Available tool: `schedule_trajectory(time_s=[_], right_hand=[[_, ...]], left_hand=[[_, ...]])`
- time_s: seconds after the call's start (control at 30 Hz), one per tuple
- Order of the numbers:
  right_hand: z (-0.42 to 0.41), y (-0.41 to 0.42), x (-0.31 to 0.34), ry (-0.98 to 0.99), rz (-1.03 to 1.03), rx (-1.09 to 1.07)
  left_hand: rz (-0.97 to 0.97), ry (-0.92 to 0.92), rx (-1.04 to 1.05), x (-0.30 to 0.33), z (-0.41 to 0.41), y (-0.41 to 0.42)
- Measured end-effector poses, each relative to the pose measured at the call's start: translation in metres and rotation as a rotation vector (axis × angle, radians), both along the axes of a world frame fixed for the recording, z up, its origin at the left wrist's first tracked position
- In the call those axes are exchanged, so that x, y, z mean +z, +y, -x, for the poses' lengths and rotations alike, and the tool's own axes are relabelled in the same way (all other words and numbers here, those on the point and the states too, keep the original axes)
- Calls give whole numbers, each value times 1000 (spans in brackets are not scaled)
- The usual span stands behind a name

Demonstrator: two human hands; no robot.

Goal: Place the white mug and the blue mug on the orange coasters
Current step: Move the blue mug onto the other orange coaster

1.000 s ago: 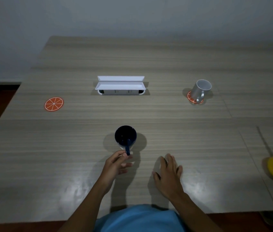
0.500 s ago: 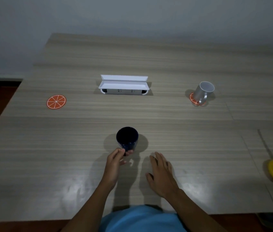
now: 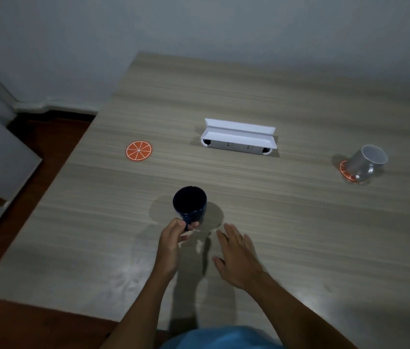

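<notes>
The dark blue mug (image 3: 189, 204) stands upright near the middle front of the table, its handle toward me. My left hand (image 3: 172, 241) pinches that handle with thumb and fingers. My right hand (image 3: 236, 258) rests flat on the table just right of the mug, fingers spread, holding nothing. An orange-slice coaster (image 3: 139, 150) lies bare at the left, near the table's edge. The white mug (image 3: 365, 164) stands on the other orange coaster (image 3: 344, 170) at the far right, covering most of it.
A white open box (image 3: 238, 137) with sockets sits in the table's middle, behind the blue mug. The wooden table (image 3: 299, 222) ends at the left above a dark red floor (image 3: 35, 152). A grey wall rises behind.
My left hand has closed tighter on the blue mug's handle. The view has swung left, so everything sits further right in frame. My right hand stays flat on the table.
</notes>
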State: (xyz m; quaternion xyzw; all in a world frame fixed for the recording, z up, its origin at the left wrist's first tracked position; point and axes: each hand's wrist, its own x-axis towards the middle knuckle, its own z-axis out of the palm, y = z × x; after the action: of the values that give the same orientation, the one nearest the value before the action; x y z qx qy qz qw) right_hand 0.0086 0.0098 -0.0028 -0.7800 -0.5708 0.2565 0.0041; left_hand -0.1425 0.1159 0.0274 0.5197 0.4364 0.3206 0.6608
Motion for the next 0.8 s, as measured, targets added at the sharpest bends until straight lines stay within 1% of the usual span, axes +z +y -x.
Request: schedule_trajectory(time_s=[0.2, 0.3, 0.4, 0.5, 0.67, 0.8], right_hand=[[40, 65, 1, -66, 38, 62], [59, 95, -6, -78, 49, 55], [76, 119, -16, -47, 53, 16], [87, 126, -27, -39, 34, -37], [87, 117, -44, -73, -40, -44], [88, 117, -46, -95, -59, -45]], left_hand=[[-25, 24, 58, -1, 42, 55], [-28, 33, 74, -2, 56, 85], [-48, 52, 78, -7, 69, 115], [-44, 52, 75, -13, 77, 142], [-46, 21, 77, -24, 77, 181], [-31, -4, 92, -29, 64, 206]])
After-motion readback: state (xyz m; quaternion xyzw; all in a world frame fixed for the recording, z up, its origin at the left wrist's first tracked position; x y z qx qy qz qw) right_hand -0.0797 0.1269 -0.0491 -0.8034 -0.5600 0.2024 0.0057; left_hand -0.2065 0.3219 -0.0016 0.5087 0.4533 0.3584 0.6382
